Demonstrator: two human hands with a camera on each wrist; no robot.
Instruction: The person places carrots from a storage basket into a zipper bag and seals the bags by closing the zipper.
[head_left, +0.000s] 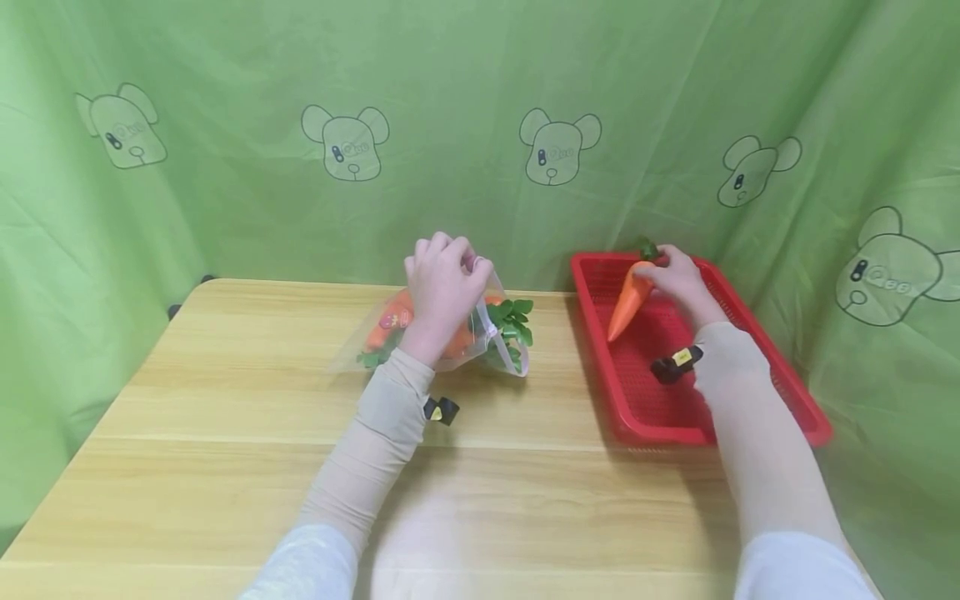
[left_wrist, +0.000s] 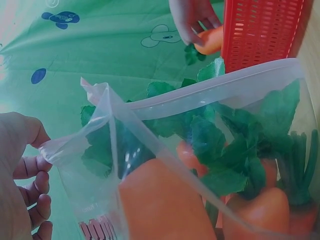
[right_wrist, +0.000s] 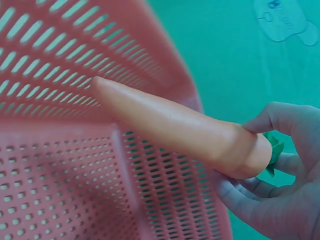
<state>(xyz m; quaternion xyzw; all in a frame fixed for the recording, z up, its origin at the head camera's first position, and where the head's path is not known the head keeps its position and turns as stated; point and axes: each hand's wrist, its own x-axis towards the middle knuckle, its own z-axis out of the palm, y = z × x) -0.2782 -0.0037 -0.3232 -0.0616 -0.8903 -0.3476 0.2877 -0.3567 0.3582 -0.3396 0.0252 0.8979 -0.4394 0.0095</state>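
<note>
An orange carrot with a short green top is held by my right hand over the far left part of the red basket. Thumb and fingers grip its thick end in the right wrist view, and its tip points down toward the basket's wall. My left hand pinches the edge of a clear plastic bag at its opening. Inside the bag lie several carrots with green leaves, some leaves sticking out of the mouth. The bag rests on the table, left of the basket.
The wooden table extends in front of both arms. A green curtain with printed bear heads hangs behind it and along the sides. Black wrist straps with cameras are worn on both arms.
</note>
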